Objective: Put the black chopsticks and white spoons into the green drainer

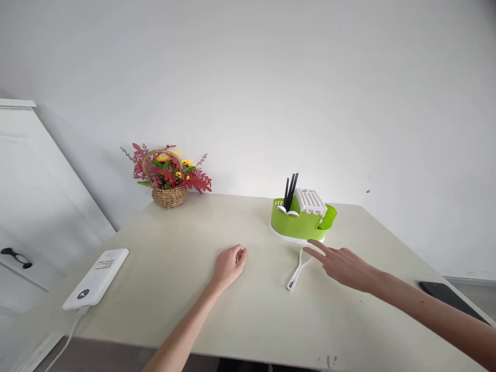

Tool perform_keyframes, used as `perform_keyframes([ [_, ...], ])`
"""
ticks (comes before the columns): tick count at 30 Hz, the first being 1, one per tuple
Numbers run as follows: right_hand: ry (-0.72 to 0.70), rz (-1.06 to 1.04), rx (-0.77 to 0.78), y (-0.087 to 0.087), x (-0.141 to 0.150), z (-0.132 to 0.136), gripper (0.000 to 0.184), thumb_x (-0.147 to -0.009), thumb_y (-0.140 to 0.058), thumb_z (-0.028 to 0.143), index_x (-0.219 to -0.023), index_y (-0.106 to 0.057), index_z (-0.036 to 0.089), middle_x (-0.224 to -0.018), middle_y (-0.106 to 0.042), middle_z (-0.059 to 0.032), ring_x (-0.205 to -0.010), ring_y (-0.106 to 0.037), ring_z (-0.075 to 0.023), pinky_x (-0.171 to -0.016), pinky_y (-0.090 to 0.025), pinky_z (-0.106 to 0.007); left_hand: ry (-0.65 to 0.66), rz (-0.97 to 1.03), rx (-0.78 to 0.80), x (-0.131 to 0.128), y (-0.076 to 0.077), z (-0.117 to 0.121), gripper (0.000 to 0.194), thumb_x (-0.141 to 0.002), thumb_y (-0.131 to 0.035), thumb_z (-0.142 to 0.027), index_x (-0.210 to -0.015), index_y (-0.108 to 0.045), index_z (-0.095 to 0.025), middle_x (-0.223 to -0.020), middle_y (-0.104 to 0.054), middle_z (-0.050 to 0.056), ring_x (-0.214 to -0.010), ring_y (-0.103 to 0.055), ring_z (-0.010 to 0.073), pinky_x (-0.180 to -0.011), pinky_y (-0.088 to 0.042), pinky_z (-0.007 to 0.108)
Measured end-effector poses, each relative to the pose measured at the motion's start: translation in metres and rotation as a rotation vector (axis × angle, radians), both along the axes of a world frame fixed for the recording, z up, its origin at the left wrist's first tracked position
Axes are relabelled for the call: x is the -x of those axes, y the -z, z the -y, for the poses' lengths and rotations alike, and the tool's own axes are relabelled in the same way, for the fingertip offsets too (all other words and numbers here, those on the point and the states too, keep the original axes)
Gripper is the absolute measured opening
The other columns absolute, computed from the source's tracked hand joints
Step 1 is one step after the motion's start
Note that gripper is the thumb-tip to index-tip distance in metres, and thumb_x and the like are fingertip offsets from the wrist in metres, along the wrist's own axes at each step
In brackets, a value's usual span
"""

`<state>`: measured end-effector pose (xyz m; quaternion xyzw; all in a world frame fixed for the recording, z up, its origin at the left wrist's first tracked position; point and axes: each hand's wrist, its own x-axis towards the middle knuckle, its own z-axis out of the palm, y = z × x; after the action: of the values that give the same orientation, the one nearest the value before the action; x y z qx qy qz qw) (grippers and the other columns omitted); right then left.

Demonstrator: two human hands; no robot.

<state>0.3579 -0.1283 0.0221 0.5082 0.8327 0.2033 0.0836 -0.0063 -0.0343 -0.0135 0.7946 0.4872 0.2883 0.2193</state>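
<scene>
A white rice paddle lies on the pale table, its handle pointing toward me with a dark-marked label near the end. My right hand reaches in from the right with two fingers stretched out over the paddle's broad head, partly covering it; whether they touch it I cannot tell. Just behind stands a green utensil holder on a white base, with black chopsticks, two white spoon-like pieces and a white slotted rack. My left hand rests on the table, fingers curled in, with nothing visible in it.
A wicker basket of artificial flowers stands at the back left, near the wall. On the left lies a white power bank with a cable. A black phone lies by the right edge. A white cabinet adjoins the table's left side.
</scene>
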Motion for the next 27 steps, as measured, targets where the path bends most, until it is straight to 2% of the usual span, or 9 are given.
perform_keyframes([
  [4, 0.021, 0.092, 0.003, 0.017, 0.01, -0.005, 0.097, -0.071, -0.05, -0.003, -0.16, -0.033, 0.029, -0.165, -0.034, -0.0178, -0.081, -0.071, -0.0202, -0.055, -0.051, -0.029, 0.026, -0.047, -0.032, -0.001, -0.004, 0.001, 0.033, -0.098, -0.046, -0.041, -0.084, -0.07, -0.023, -0.074, -0.074, 0.001, -0.064, -0.063, 0.0159, -0.062, -0.04, 0.027],
  [6, 0.025, 0.095, 0.011, 0.022, 0.015, -0.01, 0.1, -0.066, -0.054, -0.005, -0.159, -0.037, 0.028, -0.165, -0.033, -0.0182, -0.085, -0.071, -0.0219, -0.058, -0.052, -0.03, 0.03, -0.052, -0.034, -0.001, -0.005, 0.001, 0.033, -0.099, -0.046, -0.04, -0.084, -0.069, -0.023, -0.074, -0.073, 0.001, -0.064, -0.063, 0.0157, -0.062, -0.04, 0.027],
  [11, 0.021, 0.027, 0.039, 0.028, 0.022, -0.018, 0.079, -0.063, -0.06, -0.006, -0.138, -0.059, 0.019, -0.142, -0.061, -0.0189, -0.105, -0.067, -0.0303, -0.072, -0.055, -0.035, 0.023, -0.059, -0.042, -0.001, -0.005, 0.003, 0.033, -0.099, -0.045, -0.039, -0.084, -0.069, -0.023, -0.073, -0.072, 0.001, -0.065, -0.063, 0.0157, -0.062, -0.039, 0.026],
  [14, 0.016, -0.02, 0.058, 0.028, 0.025, -0.015, 0.069, -0.067, -0.061, -0.005, -0.131, -0.061, 0.02, -0.128, -0.067, -0.0157, -0.102, -0.067, -0.029, -0.072, -0.054, -0.035, 0.024, -0.049, -0.038, -0.001, -0.004, 0.004, 0.033, -0.1, -0.045, -0.039, -0.084, -0.068, -0.023, -0.073, -0.072, 0.001, -0.064, -0.063, 0.0155, -0.062, -0.038, 0.026],
  [18, 0.025, -0.118, 0.119, 0.018, 0.029, -0.006, 0.06, -0.07, -0.064, 0.001, -0.126, -0.063, 0.025, -0.116, -0.069, -0.0126, -0.092, -0.067, -0.0273, -0.068, -0.051, -0.034, 0.027, -0.027, -0.026, 0.0, -0.002, 0.004, 0.033, -0.1, -0.045, -0.039, -0.085, -0.069, -0.022, -0.072, -0.072, 0.0, -0.063, -0.063, 0.0154, -0.062, -0.038, 0.027],
  [22, 0.092, -0.273, 0.169, 0.002, 0.04, -0.003, 0.033, -0.091, -0.053, 0.015, -0.119, -0.062, 0.029, -0.109, -0.069, -0.0102, -0.083, -0.069, -0.0247, -0.064, -0.049, -0.035, 0.028, -0.022, -0.017, 0.001, -0.001, 0.003, 0.034, -0.1, -0.045, -0.04, -0.084, -0.069, -0.023, -0.073, -0.073, 0.0, -0.064, -0.063, 0.0155, -0.062, -0.039, 0.027],
  [24, 0.124, -0.349, 0.184, -0.008, 0.051, -0.004, 0.027, -0.1, -0.044, 0.022, -0.121, -0.059, 0.028, -0.109, -0.069, -0.0077, -0.08, -0.07, -0.0222, -0.064, -0.051, -0.034, 0.021, -0.023, -0.013, 0.001, 0.0, 0.003, 0.034, -0.1, -0.045, -0.041, -0.084, -0.07, -0.023, -0.072, -0.073, 0.001, -0.064, -0.063, 0.0157, -0.062, -0.04, 0.027],
  [26, 0.152, -0.573, 0.311, -0.022, 0.068, -0.006, 0.023, -0.104, -0.041, 0.032, -0.119, -0.057, 0.026, -0.108, -0.07, -0.0058, -0.08, -0.072, -0.0197, -0.066, -0.054, -0.033, 0.019, -0.018, -0.012, 0.001, 0.0, 0.003, 0.034, -0.099, -0.045, -0.042, -0.084, -0.07, -0.023, -0.072, -0.073, 0.001, -0.064, -0.062, 0.0155, -0.063, -0.04, 0.027],
  [27, 0.165, -0.772, 0.435, -0.03, 0.078, -0.008, 0.023, -0.105, -0.042, 0.038, -0.115, -0.057, 0.025, -0.107, -0.07, -0.0052, -0.081, -0.073, -0.0189, -0.067, -0.055, -0.032, 0.02, -0.013, -0.014, 0.001, 0.0, 0.003, 0.035, -0.1, -0.045, -0.042, -0.084, -0.069, -0.023, -0.072, -0.073, 0.001, -0.063, -0.062, 0.0153, -0.063, -0.04, 0.027],
])
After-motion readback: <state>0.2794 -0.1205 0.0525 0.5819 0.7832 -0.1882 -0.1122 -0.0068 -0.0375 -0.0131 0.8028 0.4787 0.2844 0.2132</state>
